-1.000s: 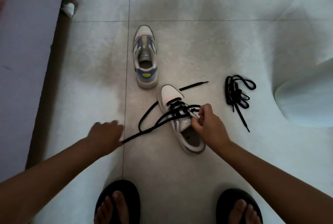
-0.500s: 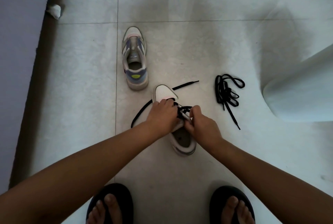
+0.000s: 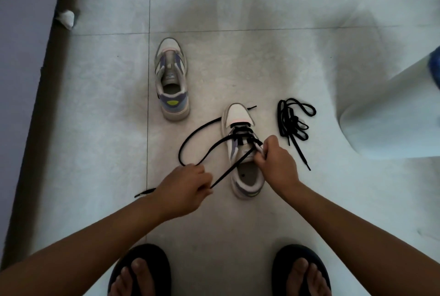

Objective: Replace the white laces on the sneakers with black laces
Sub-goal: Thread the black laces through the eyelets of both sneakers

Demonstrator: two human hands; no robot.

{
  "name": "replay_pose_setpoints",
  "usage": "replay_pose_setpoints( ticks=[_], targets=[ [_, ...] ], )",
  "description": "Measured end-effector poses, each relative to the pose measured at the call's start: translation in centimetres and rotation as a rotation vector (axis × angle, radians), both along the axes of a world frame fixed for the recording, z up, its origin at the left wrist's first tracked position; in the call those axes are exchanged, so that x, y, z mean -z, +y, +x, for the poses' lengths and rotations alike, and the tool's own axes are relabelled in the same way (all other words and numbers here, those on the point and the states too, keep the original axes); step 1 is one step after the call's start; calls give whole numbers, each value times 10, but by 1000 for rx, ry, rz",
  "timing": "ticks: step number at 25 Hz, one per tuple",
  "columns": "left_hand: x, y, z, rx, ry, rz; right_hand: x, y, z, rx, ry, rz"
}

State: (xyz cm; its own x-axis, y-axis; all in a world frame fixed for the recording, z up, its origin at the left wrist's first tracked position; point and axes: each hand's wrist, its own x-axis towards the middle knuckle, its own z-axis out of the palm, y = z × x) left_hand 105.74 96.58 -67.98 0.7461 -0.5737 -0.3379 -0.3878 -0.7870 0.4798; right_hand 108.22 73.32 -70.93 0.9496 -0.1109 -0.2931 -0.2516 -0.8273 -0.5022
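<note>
Since a moment ago, the left hand (image 3: 184,187) is pulling away lower left, fingers pinching the black lace (image 3: 228,169). Right hand (image 3: 273,160) is gripping the centre sneaker (image 3: 242,150) on the floor (image 3: 95,105), fingers clamped at its eyelets.

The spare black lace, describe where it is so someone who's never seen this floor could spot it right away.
Start at the near sneaker that the right hand holds on the tiled floor. Just to its right, toward the big pale curved object, lies the spare black lace. Unlike the lace threaded through that sneaker, it is a loose bundle, touching no shoe and no hand.
</note>
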Motion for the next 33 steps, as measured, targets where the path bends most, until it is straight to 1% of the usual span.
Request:
replay_pose_setpoints(
  ticks=[2, 3, 4, 7, 9, 11, 14, 16, 17, 19, 20, 21, 22, 23, 25, 27, 28, 31, 33],
  targets=[
    [1, 20, -5, -50, 201, -2, 1, -1, 1, 28, 15, 20],
    [0, 26, -3, -77, 265, 0, 2, -1, -1, 33, 25, 38],
    [0, 28, -1, -82, 280, 15, 4, 0, -2, 35, 34, 58],
    [0, 20, 5, -79, 238, 63, 2, -5, 0, 2, 126, 147],
    [-1, 12, 6, -64, 250, 52, -3, -13, 7, 4, 212, 300],
    [-3, 2, 6, -59, 239, 45, -6, -19, 16, 28, 210, 414],
    [-10, -17, 15, -135, 139, -7, -7, -20, 28, -29, 143, 412],
    [-13, -33, 22, -142, 64, -44, -5, -17, 34, -12, 182, 401],
    [-13, -41, 25, -142, 36, -58, -4, -16, 36, 50, 262, 473],
    [-9, -57, 32, -160, -13, -70, -3, -14, 37, 237, 483, 775],
    [-5, -65, 35, -188, -31, -68, -1, -14, 37, 310, 560, 910],
    [-1, -72, 38, -221, -47, -48, 2, -15, 36, 350, 593, 985],
    [3, -78, 41, -245, -71, -9, 4, -15, 35, 373, 596, 1017],
    [8, -84, 44, -260, -101, 42, 6, -14, 34, 381, 569, 1009],
    [17, -92, 47, -293, -146, 108, 8, -12, 30, 345, 433, 883],
    [21, -98, 49, -345, -155, 99, 11, -15, 25, 273, 286, 753],
    [23, -101, 50, -368, -157, 79, 13, -17, 23, 239, 243, 740],
    [28, -106, 50, -366, -193, 54, 14, -24, 21, 158, 230, 781],
    [28, -107, 49, -351, -224, 27, 14, -22, 24, 148, 237, 771]
  ],
)
